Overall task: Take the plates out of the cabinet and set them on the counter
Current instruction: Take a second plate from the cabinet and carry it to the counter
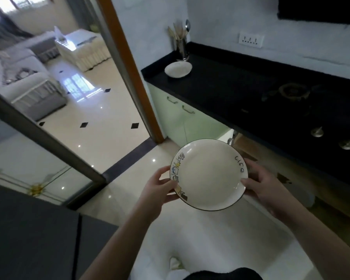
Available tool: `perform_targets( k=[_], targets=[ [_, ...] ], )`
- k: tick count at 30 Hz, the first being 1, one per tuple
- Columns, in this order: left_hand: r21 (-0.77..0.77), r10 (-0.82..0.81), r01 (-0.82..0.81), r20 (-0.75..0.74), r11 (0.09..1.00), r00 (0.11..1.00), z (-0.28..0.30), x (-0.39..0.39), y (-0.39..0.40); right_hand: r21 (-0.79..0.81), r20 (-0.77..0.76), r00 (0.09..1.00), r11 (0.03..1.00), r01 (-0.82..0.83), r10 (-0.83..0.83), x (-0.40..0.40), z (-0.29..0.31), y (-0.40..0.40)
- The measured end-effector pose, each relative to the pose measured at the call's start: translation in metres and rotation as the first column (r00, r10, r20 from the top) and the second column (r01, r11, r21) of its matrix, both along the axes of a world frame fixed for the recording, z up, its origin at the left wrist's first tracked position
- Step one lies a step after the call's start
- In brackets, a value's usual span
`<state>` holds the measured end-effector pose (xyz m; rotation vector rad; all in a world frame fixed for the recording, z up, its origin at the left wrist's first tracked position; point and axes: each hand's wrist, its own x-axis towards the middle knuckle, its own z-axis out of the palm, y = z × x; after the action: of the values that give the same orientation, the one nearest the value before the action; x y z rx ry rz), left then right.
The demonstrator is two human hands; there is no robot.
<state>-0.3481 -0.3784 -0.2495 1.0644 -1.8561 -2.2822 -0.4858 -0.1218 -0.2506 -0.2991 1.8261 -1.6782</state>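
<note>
I hold a white plate (208, 174) with a dark rim, cartoon figures on its left edge and the word "life" on its right edge, level above the floor. My left hand (160, 186) grips its left rim, thumb on top. My right hand (261, 184) grips the right rim the same way. A second white plate (178, 69) lies on the black counter (240, 87) at its far left end. The open cabinet (251, 146) under the counter shows at the right, its inside dim.
A steel utensil holder (181, 47) with spoons stands behind the far plate. A gas hob (295, 91) with two knobs (331, 138) is set in the counter at right. Green drawer fronts (180, 112) lie below. A doorway with a glass door (38, 138) opens left.
</note>
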Motion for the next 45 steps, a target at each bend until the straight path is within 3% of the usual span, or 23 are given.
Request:
perform_targets(
  k=[6, 18, 31, 38, 45],
  targets=[
    [0.016, 0.100, -0.099, -0.070, 0.995, 0.993, -0.004, 0.028, -0.080, 0.034, -0.019, 0.996, 0.996, -0.084, 0.084, -0.005, -0.001, -0.098],
    [-0.011, 0.060, -0.062, -0.129, 0.998, 0.990, 0.011, 0.031, -0.226, 0.005, 0.018, 0.997, 0.997, -0.079, 0.079, -0.008, -0.006, -0.248],
    [-0.002, -0.041, 0.041, -0.020, 0.999, 0.999, 0.006, -0.103, -0.310, -0.013, 0.125, 0.991, 0.998, 0.054, -0.052, -0.107, -0.028, -0.314],
    [-0.001, -0.044, 0.044, -0.030, 0.999, 0.999, 0.009, -0.155, -0.359, -0.063, 0.114, 0.991, 0.995, 0.071, -0.064, -0.152, -0.021, -0.359],
    [0.036, -0.139, 0.142, -0.078, 0.989, 0.987, -0.002, -0.220, -0.421, -0.017, 0.081, 0.984, 0.987, 0.161, -0.159, -0.192, -0.022, -0.409]
  ],
)
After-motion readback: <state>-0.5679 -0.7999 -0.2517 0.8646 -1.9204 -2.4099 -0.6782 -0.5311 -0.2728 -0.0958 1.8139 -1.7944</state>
